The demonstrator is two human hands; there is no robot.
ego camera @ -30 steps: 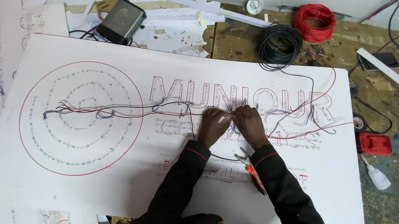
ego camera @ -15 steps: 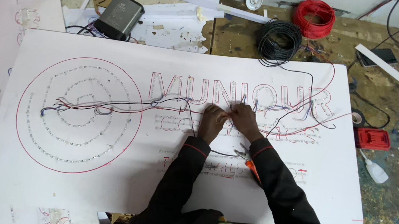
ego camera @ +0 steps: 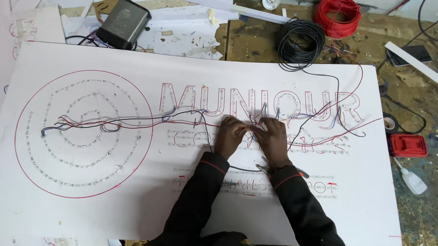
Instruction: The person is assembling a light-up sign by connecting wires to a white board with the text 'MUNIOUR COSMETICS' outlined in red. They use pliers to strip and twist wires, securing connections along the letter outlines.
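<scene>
A large white sign board (ego camera: 109, 220) lies flat, with a red-outlined circle on its left and dotted letter outlines across its middle. Thin red, black and blue wires (ego camera: 136, 122) run over it from the circle to the letters. My left hand (ego camera: 230, 135) and my right hand (ego camera: 271, 140) rest side by side on the board just below the letters, both pinching wire ends where several wires meet. An orange-handled tool (ego camera: 293, 172) lies partly under my right forearm.
A black wire coil (ego camera: 301, 38) and a red wire coil (ego camera: 337, 14) sit behind the board. A black box (ego camera: 124, 23) stands at back left among white offcuts. A red block (ego camera: 408, 145), tape roll (ego camera: 390, 123) and small white bottle (ego camera: 410, 179) lie right.
Both hands have stayed at the same spot on the wires below the letters, with only small finger movement. The view has shifted slightly.
</scene>
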